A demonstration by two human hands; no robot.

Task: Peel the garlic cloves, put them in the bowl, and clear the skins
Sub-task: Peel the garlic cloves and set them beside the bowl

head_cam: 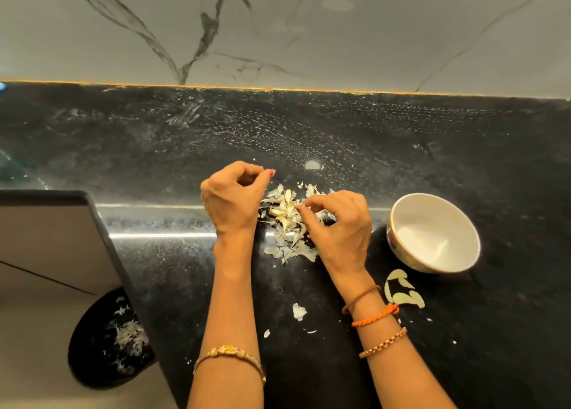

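Observation:
A heap of garlic cloves and papery skins (289,223) lies on the black counter (401,149) between my hands. My left hand (233,200) hovers at the heap's left edge with its fingers curled, and nothing shows in its grip. My right hand (338,229) reaches over the heap's right side, thumb and forefinger pinching a small bit of skin or clove. The white bowl (463,238) stands to the right of my right hand, and its inside looks empty.
Loose skin pieces (403,291) lie in front of the bowl, and smaller scraps (299,311) sit between my forearms. Below the counter's left edge stands a black bin (92,343) holding skins. A marble wall (278,28) backs the counter.

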